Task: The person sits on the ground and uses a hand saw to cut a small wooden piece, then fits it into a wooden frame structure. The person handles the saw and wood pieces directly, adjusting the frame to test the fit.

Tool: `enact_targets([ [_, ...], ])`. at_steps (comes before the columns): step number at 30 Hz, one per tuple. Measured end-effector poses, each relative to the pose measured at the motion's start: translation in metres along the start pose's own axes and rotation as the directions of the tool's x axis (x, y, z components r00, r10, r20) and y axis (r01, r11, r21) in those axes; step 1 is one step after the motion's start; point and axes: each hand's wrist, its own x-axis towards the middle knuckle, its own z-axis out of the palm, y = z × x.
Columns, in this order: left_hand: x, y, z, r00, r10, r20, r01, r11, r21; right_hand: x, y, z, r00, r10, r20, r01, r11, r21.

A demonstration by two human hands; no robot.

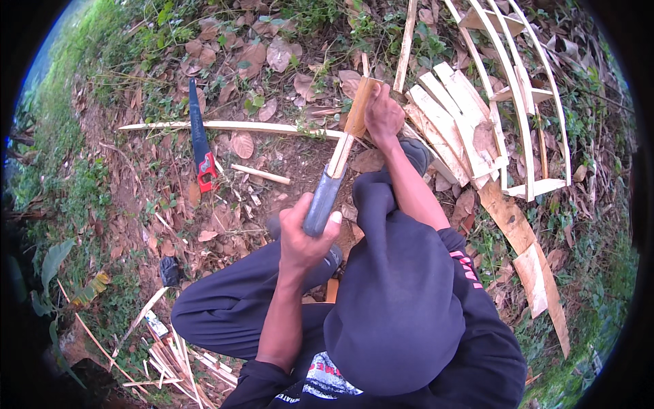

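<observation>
Nearest: left hand, clenched on grey tool handle. Beyond it, right hand, gripping wooden piece at far end. Long axis up-right from left grip; blade between both hands.
</observation>
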Motion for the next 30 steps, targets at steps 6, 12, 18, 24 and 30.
enact_targets([
  [6,-0.001,0.003,-0.004,1.000,-0.015,0.021,0.015,1.000,0.017,0.001,0.001,-0.001,0.999,-0.024,0.045,0.024,1.000,0.002],
  [12,-0.004,-0.005,-0.005,0.996,0.079,0.051,-0.083,0.994,0.067,0.000,-0.002,-0.004,0.999,-0.045,0.030,0.045,0.999,0.007],
  [18,-0.004,-0.006,-0.006,0.995,0.091,0.040,-0.094,0.993,0.071,0.000,0.003,-0.002,0.998,-0.064,0.013,0.064,0.998,-0.010],
  [24,-0.009,-0.002,-0.002,0.999,0.009,-0.046,-0.010,1.000,-0.012,0.001,0.000,-0.002,0.998,-0.056,0.024,0.056,0.998,-0.002],
  [30,-0.005,-0.005,0.001,0.999,-0.036,-0.021,0.035,0.999,-0.041,0.003,0.005,0.001,0.997,-0.072,-0.018,0.071,0.997,-0.024],
])
